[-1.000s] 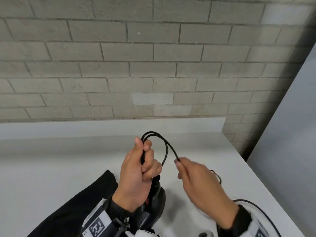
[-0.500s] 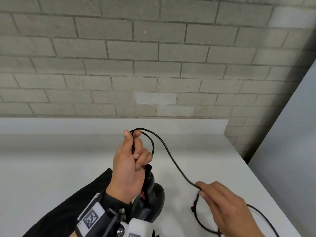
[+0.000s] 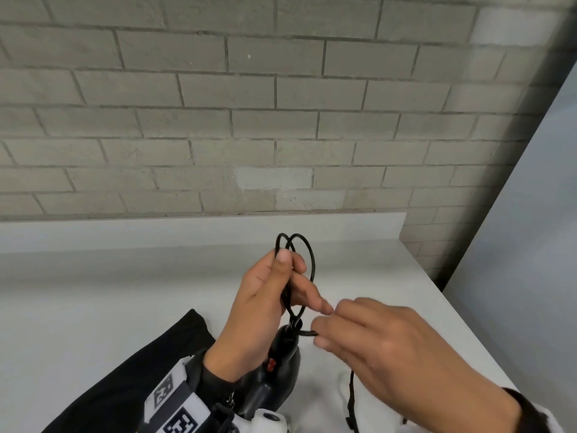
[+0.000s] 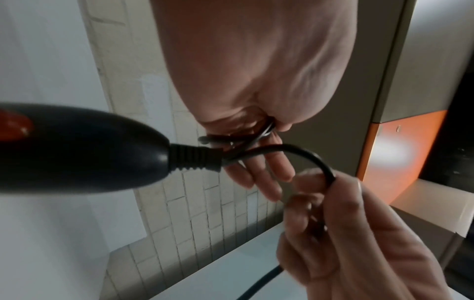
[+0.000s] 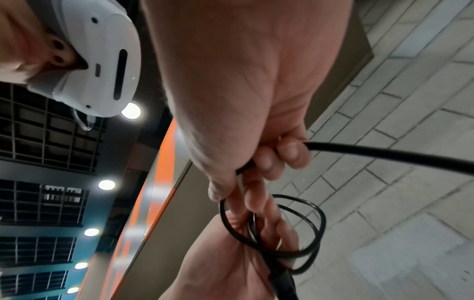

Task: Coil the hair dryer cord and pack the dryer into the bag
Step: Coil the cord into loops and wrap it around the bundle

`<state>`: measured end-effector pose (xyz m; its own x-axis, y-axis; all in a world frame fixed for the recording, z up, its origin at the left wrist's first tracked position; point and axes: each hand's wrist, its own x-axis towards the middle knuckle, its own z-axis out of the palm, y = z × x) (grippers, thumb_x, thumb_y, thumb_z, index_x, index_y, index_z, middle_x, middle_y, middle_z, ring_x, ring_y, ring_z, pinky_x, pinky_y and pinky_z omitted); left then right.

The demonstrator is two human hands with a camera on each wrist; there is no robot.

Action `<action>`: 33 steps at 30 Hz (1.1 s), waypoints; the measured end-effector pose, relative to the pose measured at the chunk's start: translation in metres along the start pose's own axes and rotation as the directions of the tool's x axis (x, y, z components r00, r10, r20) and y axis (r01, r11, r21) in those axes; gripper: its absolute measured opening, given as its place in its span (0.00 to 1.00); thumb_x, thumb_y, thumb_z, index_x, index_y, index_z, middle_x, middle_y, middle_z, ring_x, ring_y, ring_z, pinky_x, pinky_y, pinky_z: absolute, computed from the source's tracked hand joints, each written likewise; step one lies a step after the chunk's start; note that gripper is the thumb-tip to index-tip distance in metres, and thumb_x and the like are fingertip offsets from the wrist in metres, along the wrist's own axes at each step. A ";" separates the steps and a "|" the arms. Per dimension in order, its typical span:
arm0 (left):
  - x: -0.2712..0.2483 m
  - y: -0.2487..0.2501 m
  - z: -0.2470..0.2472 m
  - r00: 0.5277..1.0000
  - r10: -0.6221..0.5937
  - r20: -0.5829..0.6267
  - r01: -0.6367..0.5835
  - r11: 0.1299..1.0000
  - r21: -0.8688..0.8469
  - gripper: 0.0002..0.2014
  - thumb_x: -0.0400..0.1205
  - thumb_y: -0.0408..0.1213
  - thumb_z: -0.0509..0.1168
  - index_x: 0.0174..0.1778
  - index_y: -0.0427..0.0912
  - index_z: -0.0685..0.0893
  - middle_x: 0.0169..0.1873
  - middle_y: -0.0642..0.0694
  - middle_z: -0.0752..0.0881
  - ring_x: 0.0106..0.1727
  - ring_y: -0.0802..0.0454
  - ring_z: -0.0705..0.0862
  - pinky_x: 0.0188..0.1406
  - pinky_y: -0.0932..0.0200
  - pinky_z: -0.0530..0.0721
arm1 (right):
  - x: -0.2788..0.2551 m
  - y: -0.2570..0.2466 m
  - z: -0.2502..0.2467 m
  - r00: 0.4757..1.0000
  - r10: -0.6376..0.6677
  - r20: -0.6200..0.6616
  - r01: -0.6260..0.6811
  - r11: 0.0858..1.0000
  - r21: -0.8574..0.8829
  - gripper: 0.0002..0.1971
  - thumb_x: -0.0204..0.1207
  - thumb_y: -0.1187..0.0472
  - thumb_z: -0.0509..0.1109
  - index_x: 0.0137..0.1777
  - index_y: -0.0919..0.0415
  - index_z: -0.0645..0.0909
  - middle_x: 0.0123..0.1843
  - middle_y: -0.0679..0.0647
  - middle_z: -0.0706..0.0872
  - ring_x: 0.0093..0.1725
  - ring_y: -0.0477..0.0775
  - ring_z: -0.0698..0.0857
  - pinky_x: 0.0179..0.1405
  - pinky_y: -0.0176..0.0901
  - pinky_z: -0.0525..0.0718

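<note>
Just above the hair dryer, the left hand pinches cord loops between thumb and curled fingers. Beside the dryer's handle end, the right hand pinches the cord's next stretch.

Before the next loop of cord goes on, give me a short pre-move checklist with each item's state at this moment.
1. Left hand holds the finished loops: ok.
2. Right hand pinches the cord: ok.
3. Hair dryer steady below the left hand: ok.
4. Loose cord free of knots: cannot tell, it runs out of view.
5. Bag open and ready: cannot tell.
</note>
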<state>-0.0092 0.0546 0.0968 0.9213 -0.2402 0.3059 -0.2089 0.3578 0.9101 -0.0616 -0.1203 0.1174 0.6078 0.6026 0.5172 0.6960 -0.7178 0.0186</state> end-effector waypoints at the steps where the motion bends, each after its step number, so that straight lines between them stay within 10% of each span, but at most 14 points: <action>1: -0.001 -0.001 0.000 1.000 -0.005 0.017 0.004 0.999 0.037 0.19 0.89 0.48 0.52 0.44 0.36 0.77 0.24 0.39 0.85 0.27 0.48 0.85 0.34 0.62 0.82 | 0.004 0.003 -0.003 0.999 0.020 -0.031 -0.018 0.998 0.052 0.12 0.85 0.50 0.59 0.52 0.50 0.83 0.35 0.47 0.76 0.31 0.50 0.75 0.21 0.40 0.73; 13: -0.005 -0.001 -0.004 0.961 -0.158 0.226 0.185 0.977 -0.106 0.25 0.76 0.65 0.67 0.33 0.44 0.77 0.14 0.49 0.69 0.12 0.56 0.62 0.18 0.67 0.68 | 0.035 0.029 0.015 0.932 0.250 -0.263 -0.133 0.910 0.393 0.13 0.80 0.47 0.67 0.49 0.56 0.83 0.49 0.45 0.79 0.37 0.53 0.83 0.36 0.43 0.82; 18: -0.004 0.000 -0.010 0.947 -0.198 0.254 0.247 0.953 -0.176 0.26 0.73 0.65 0.71 0.33 0.42 0.79 0.12 0.50 0.68 0.10 0.60 0.61 0.14 0.72 0.65 | 0.031 0.033 0.027 0.965 0.252 0.068 -0.257 0.868 0.426 0.23 0.81 0.35 0.48 0.74 0.38 0.62 0.70 0.33 0.70 0.59 0.38 0.80 0.57 0.40 0.80; 23: -0.004 -0.002 -0.010 0.939 -0.219 0.266 0.269 0.948 -0.172 0.27 0.72 0.66 0.71 0.33 0.42 0.80 0.12 0.50 0.68 0.10 0.59 0.62 0.13 0.72 0.66 | 0.033 0.037 0.026 0.979 0.194 0.069 -0.206 0.933 0.296 0.16 0.85 0.52 0.54 0.71 0.43 0.66 0.57 0.39 0.77 0.47 0.45 0.83 0.47 0.44 0.84; 28: -0.004 -0.010 -0.008 0.952 -0.151 0.268 0.194 0.971 -0.139 0.26 0.74 0.65 0.70 0.33 0.42 0.80 0.14 0.50 0.71 0.13 0.54 0.73 0.25 0.58 0.80 | 0.032 0.040 0.029 0.954 0.296 0.048 -0.294 0.892 0.342 0.17 0.79 0.73 0.59 0.63 0.56 0.77 0.53 0.40 0.80 0.50 0.18 0.74 0.52 0.14 0.71; 33: -0.006 -0.014 -0.013 0.932 -0.092 0.350 0.116 0.992 -0.049 0.22 0.79 0.61 0.67 0.35 0.44 0.76 0.16 0.53 0.74 0.17 0.54 0.79 0.44 0.53 0.82 | 0.032 0.042 0.031 0.938 0.335 0.092 -0.345 0.865 0.364 0.14 0.83 0.69 0.56 0.59 0.50 0.74 0.53 0.37 0.82 0.51 0.33 0.80 0.53 0.37 0.82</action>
<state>-0.0076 0.0631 0.0785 0.7635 -0.5724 0.2991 -0.0840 0.3711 0.9248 -0.0014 -0.1206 0.1083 0.8384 0.3562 0.4125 0.5315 -0.7021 -0.4739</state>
